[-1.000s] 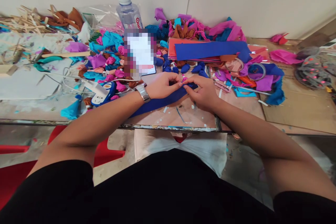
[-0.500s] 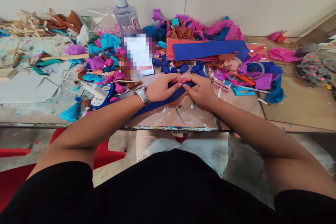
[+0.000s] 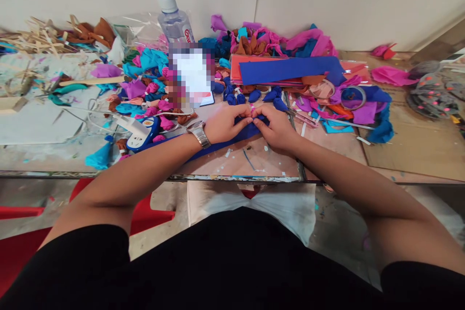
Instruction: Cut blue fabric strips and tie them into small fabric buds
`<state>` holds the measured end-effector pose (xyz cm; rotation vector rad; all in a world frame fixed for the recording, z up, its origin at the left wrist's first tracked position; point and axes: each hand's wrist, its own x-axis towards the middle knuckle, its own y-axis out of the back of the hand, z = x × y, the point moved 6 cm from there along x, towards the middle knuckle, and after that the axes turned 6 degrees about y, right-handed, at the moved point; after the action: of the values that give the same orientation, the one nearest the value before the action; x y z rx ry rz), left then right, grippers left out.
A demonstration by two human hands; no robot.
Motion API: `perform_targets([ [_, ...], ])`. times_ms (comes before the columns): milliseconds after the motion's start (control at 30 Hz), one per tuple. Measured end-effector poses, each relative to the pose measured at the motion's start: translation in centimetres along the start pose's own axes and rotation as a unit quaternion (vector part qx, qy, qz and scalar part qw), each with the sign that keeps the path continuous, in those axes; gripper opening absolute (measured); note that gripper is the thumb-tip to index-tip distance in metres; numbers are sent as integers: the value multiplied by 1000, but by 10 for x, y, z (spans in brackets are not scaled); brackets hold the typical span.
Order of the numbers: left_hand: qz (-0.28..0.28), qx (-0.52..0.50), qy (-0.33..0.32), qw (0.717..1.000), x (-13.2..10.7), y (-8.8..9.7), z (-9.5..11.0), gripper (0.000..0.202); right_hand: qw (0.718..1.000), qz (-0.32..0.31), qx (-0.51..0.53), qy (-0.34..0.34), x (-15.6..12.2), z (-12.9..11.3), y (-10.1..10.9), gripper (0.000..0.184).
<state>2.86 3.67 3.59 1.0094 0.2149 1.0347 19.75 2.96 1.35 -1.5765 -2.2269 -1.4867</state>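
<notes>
A long strip of dark blue crepe paper (image 3: pixel 218 146) lies under my hands and runs off to the lower left beneath my wrist. Pinched around its upper end are the fingers of my left hand (image 3: pixel 230 122) and my right hand (image 3: pixel 273 126), their tips meeting. A bit of pink (image 3: pixel 252 107) shows just above the fingertips; what it belongs to is partly hidden. Right behind my hands sit several twisted dark blue paper buds (image 3: pixel 236 96), some bound with white. A pair of scissors (image 3: pixel 303 117) with pinkish handles lies right of my right hand.
A phone (image 3: pixel 192 77), partly blurred out, leans before a water bottle (image 3: pixel 177 26). A power strip (image 3: pixel 143 138) with a plug stands left of my wrist. Blue paper (image 3: pixel 290 69) tops a red stack. Tape rolls (image 3: pixel 353 97), crumpled paper pieces and wooden sticks (image 3: pixel 39 36) cover the table.
My fingers have shifted slightly on the blue crepe paper, and its upper end looks more gathered between them. The view has tilted a little; other things stay in place.
</notes>
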Motion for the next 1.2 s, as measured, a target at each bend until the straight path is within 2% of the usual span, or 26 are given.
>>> perform_targets([
  [300, -7, 2, -5, 1000, 0, 0, 0, 28, 1000, 9, -13, 13, 0, -2, 4, 13],
  [633, -17, 29, -22, 999, -4, -7, 0, 23, 1000, -21, 19, -12, 1, -4, 1, 13],
  [767, -15, 34, -20, 999, -3, -6, 0, 22, 1000, -7, 25, -15, 2, -3, 2, 13],
  [1200, -29, 89, -2, 996, -4, -9, -2, 24, 999, -8, -29, 22, 3, -6, 7, 17],
])
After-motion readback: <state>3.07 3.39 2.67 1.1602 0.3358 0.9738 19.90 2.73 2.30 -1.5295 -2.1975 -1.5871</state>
